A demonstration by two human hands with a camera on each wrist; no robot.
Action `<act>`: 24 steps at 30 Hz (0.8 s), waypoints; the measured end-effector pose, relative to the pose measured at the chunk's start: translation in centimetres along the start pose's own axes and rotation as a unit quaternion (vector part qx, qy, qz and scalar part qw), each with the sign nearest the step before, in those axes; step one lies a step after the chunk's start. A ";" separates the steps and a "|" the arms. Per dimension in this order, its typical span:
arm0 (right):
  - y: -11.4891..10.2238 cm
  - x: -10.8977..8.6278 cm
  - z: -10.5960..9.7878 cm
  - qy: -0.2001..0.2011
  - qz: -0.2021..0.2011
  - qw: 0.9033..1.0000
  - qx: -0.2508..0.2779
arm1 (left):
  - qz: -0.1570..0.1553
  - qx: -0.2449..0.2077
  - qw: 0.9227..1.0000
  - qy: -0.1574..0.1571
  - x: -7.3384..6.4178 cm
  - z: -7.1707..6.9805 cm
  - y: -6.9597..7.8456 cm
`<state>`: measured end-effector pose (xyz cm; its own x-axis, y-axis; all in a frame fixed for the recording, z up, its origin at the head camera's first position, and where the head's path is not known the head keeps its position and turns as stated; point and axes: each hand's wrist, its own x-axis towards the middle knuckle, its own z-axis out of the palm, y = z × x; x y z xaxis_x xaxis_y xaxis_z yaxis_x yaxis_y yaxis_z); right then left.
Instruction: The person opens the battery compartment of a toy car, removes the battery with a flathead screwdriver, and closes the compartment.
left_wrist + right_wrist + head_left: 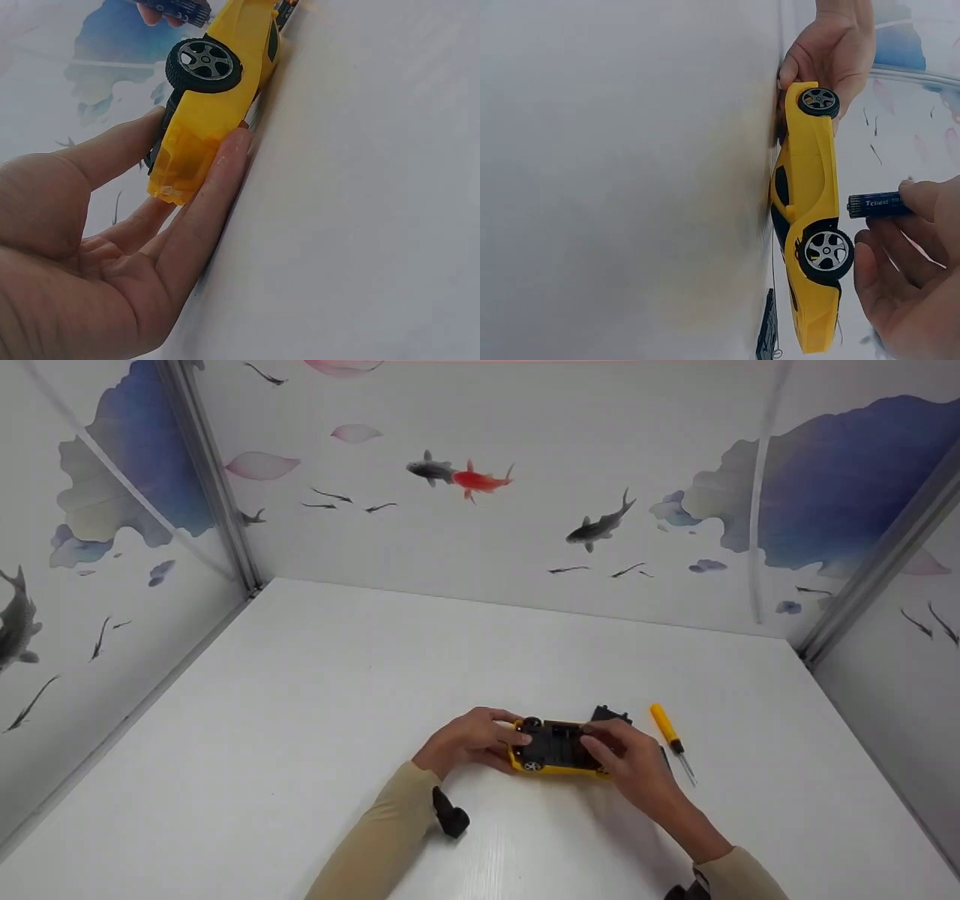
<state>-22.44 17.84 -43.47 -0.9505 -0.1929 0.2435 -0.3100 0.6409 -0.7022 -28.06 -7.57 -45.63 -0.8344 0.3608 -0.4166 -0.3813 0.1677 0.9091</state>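
Observation:
A yellow toy car lies upside down on the white table, its black underside facing up. My left hand grips one end, thumb on the underside and fingers along the yellow body. Between thumb and fingers, my right hand pinches a dark blue battery just above the underside. In the right wrist view the battery's free end points at the car's side, near a wheel. The inside of the underside's recess is partly hidden by the right fingers.
A screwdriver with a yellow and black handle lies right of the car. Behind the car's right end sits a black part. Printed panels with fish stand around the white table, with metal posts at the corners.

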 end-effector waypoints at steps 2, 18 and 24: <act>-0.1 -0.1 0.0 0.003 0.014 1.000 0.014 | 0.001 -0.002 1.000 -0.002 0.0 0.0 0.0; 0.0 -0.5 -0.6 0.005 0.041 0.990 0.133 | -0.002 -0.009 1.000 0.002 0.1 0.1 0.0; 0.1 -0.4 -0.8 0.010 0.066 0.985 0.159 | -0.004 -0.009 1.000 -0.002 0.3 0.0 0.0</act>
<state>-22.06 18.61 -43.07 -0.9833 -0.1078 0.1469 -0.1779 0.3941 -0.9017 -28.27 -7.43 -45.76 -0.8293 0.3636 -0.4244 -0.3956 0.1545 0.9053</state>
